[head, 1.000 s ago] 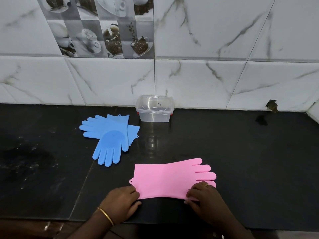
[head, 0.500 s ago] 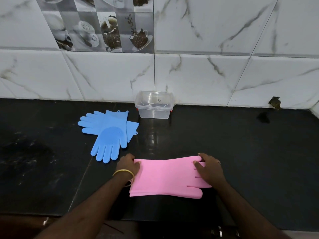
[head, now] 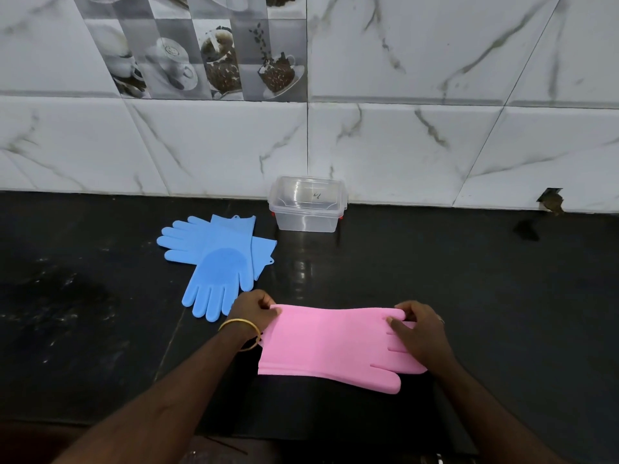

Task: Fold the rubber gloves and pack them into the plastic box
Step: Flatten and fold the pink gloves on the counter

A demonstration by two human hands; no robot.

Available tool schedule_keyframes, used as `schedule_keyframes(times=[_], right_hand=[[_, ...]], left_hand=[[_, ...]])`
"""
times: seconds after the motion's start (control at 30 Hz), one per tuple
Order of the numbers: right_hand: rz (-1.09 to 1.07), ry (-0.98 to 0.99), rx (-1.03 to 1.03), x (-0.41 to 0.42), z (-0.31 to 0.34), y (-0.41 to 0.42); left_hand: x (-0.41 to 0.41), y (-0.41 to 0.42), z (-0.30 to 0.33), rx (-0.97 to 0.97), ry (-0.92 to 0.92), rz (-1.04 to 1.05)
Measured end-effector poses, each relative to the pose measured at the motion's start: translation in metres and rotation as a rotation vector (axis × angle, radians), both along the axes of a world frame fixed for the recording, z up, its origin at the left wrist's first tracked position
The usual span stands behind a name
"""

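Pink rubber gloves (head: 330, 343) lie stacked flat on the black counter near the front edge, cuffs to the left, fingers to the right. My left hand (head: 252, 309) pinches the far corner of the cuff. My right hand (head: 420, 329) grips the far edge at the fingers and covers part of them. Two blue rubber gloves (head: 221, 259) lie crossed over each other to the back left. A clear plastic box (head: 307, 204) stands open against the wall, with nothing visible inside.
The black stone counter (head: 469, 296) runs wide to both sides. A white marble-tiled wall (head: 402, 128) closes the back. A chipped hole (head: 551, 200) shows in the wall at the far right.
Both hands moved from the near edge of the pink gloves to the far edge and took hold of it. The pink gloves shifted slightly toward me.
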State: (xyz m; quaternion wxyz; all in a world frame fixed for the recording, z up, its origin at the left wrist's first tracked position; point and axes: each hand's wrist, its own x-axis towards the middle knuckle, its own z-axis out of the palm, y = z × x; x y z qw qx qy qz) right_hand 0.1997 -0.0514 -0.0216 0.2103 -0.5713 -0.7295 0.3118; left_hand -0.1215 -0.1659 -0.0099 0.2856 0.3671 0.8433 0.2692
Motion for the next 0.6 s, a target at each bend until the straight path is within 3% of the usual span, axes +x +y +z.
schedule_keyframes(times=[0.1,0.23,0.43,0.53,0.6], right_hand=[[0.029,0.026,0.035,0.002,0.0,0.001],[0.044,0.029,0.032,0.001,-0.003,0.002],[0.023,0.02,0.049,0.002,-0.008,0.001],[0.007,-0.009,0.055,0.001,-0.01,0.0],[-0.006,-0.015,0.043,-0.001,-0.011,-0.001]], left_hand=[[-0.002,-0.006,0.005,0.012,-0.055,-0.068],[-0.007,-0.012,0.014,0.036,0.047,-0.239],[-0.01,-0.016,0.02,-0.357,-0.102,-0.294],[-0.009,-0.015,0.026,-0.448,-0.154,-0.339],[-0.005,-0.011,0.028,-0.448,-0.302,-0.264]])
